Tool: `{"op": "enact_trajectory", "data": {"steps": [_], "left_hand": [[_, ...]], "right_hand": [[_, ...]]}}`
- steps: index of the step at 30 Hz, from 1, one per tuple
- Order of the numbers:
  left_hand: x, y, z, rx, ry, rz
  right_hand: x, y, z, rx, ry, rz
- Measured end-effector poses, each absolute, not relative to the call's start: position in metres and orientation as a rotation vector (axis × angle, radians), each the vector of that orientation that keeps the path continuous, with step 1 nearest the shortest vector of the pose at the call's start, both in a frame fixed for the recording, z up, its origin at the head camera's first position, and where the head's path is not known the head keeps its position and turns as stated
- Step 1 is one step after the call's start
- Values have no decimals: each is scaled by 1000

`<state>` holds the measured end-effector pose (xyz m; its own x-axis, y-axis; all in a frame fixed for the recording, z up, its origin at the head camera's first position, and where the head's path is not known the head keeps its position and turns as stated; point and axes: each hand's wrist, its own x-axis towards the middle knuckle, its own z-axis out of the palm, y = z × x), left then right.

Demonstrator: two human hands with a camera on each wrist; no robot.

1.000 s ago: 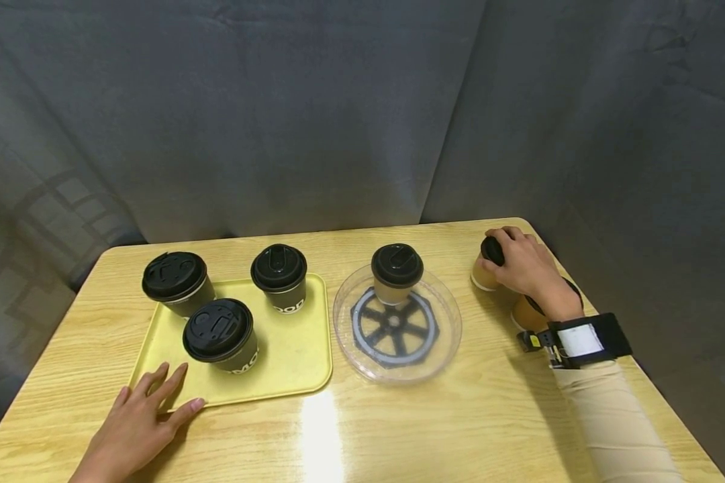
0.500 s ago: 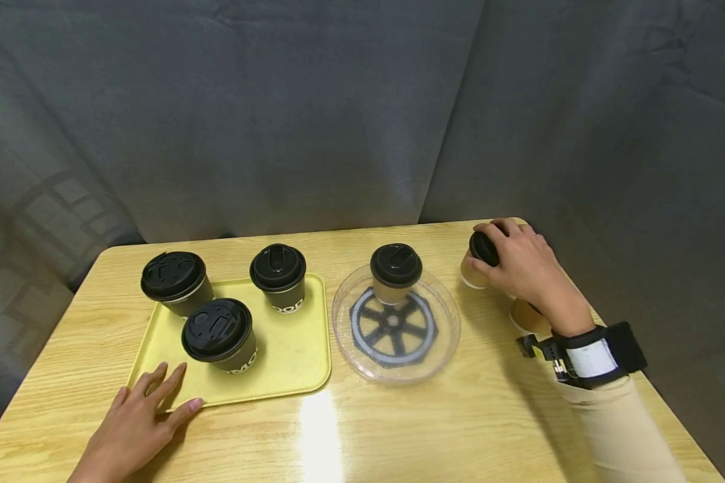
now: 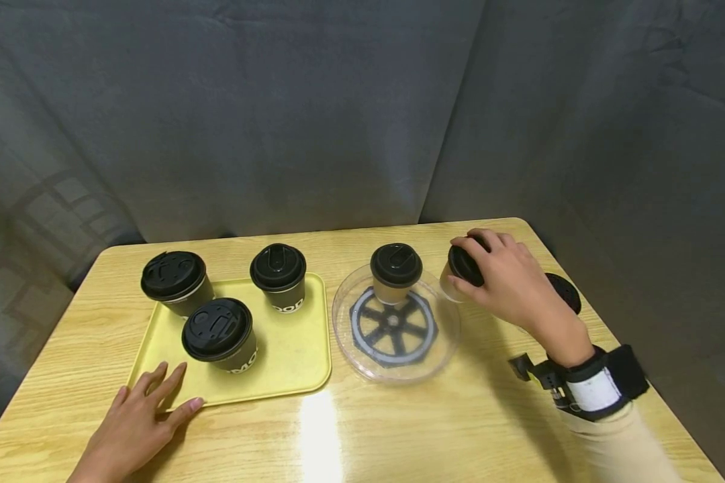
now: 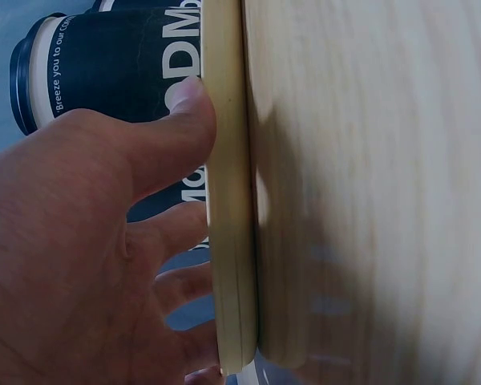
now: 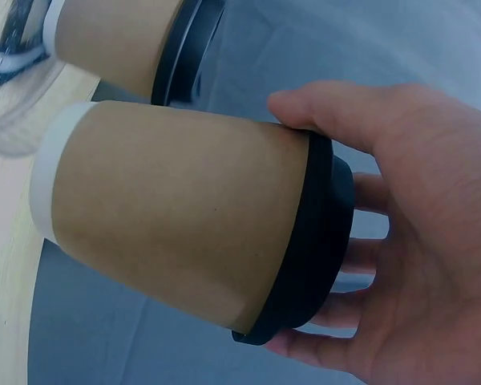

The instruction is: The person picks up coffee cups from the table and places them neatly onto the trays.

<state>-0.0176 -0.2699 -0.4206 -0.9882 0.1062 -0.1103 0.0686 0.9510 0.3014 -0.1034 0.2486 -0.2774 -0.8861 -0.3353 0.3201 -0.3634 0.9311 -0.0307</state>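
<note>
Brown lidded cup (image 5: 176,212) in right hand (image 3: 507,272), seemingly aloft

The left hand (image 3: 131,424) lies palm down, its fingers (image 3: 170,384) spread and thumb (image 3: 182,412) apart. The right hand (image 3: 510,272) curves in a grip from above, the sleeved right forearm (image 3: 619,446) slanting inward behind it.

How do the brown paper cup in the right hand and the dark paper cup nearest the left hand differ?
Look: the brown paper cup is plain on its visible side; the dark paper cup bears white lettering. State: the right hand grips the brown paper cup around its black lid, while the dark paper cup stands on the yellow rectangular tray. Both have black lids.
</note>
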Motion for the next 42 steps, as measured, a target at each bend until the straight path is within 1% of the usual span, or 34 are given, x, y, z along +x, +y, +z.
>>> {"op": "enact_trajectory", "data": {"steps": [18,28,42], "left_hand": [[-17,-270,-421,136,2973,467],[-16,-270,-420,137,2975,468],[-17,-270,-420,123,2955,462]], "right_hand": [[-76,205,-283,698,-2756,123],[-72,179,-299,768,-2789,164],[-73,160,-317,836,-2794,182]]}}
